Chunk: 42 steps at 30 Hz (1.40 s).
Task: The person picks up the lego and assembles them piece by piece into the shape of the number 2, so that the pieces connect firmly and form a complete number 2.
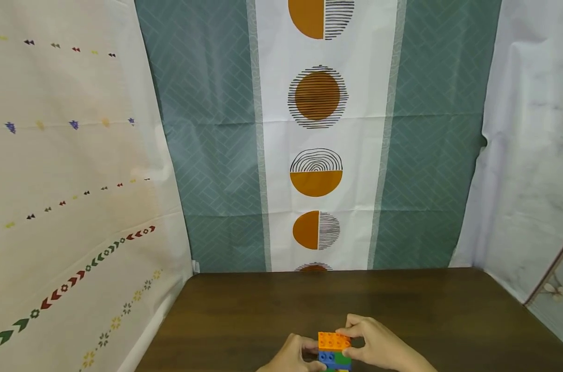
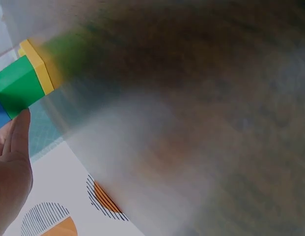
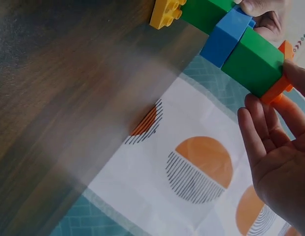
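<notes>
Both hands hold a stack of toy building bricks at the near edge of the head view. An orange brick point(image 1: 332, 341) tops it, with a blue brick point(image 1: 326, 358) and a green brick point(image 3: 255, 61) directly below. Further down, another green brick point(image 3: 206, 14) and a yellow brick point(image 3: 163, 14) show in the right wrist view. My right hand point(image 1: 374, 342) pinches the orange end between thumb and fingers. From the other side, my left hand point(image 1: 291, 356) grips the stack around its blue and green middle. In the left wrist view the yellow brick point(image 2: 40, 69) juts out at one end.
A dark wooden table point(image 1: 244, 305) lies beneath the hands. Behind it hangs a green and white cloth point(image 1: 207, 155) with orange circles. A patterned cream cloth point(image 1: 76, 170) hangs at the left and a pale cloth point(image 1: 523, 155) at the right.
</notes>
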Tool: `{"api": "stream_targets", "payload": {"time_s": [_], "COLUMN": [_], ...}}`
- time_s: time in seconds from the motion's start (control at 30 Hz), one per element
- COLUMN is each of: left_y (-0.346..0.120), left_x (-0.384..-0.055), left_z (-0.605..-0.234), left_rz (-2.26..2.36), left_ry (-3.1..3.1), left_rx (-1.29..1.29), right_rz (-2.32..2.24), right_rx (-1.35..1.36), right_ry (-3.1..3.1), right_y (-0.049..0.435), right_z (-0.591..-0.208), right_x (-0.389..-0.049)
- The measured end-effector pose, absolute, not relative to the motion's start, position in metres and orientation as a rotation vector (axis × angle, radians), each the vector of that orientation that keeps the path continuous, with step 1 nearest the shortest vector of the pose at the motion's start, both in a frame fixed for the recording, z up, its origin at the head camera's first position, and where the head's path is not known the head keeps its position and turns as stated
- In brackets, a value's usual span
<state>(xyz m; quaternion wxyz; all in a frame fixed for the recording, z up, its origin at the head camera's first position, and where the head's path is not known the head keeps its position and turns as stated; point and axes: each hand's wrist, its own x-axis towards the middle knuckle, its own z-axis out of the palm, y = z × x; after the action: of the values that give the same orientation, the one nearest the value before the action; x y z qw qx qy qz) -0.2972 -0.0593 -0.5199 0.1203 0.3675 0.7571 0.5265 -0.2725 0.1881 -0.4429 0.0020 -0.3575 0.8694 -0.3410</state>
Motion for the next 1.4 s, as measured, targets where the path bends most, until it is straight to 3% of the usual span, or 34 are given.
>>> {"api": "stream_targets", "payload": {"time_s": [0.87,1.2,1.4], "left_y": [-0.058,-0.055,-0.058], "left_x": [-0.307,-0.298,-0.289], "left_z": [-0.501,-0.495,-0.489], "left_rz": [1.5,1.516,1.522], "left_ry": [2.324,2.325,2.331], "left_rx": [1.053,0.91,0.964], "right_rz": [-1.014,-1.239,-1.372], "right_rx": [-1.219,-1.231,-1.207], "right_ry": [2.857,2.749,2.728], "right_y": [0.183,0.183,0.18], "right_z": [-0.442,-0.453,-0.45], "right_x": [-0.28,-0.282,-0.279]}}
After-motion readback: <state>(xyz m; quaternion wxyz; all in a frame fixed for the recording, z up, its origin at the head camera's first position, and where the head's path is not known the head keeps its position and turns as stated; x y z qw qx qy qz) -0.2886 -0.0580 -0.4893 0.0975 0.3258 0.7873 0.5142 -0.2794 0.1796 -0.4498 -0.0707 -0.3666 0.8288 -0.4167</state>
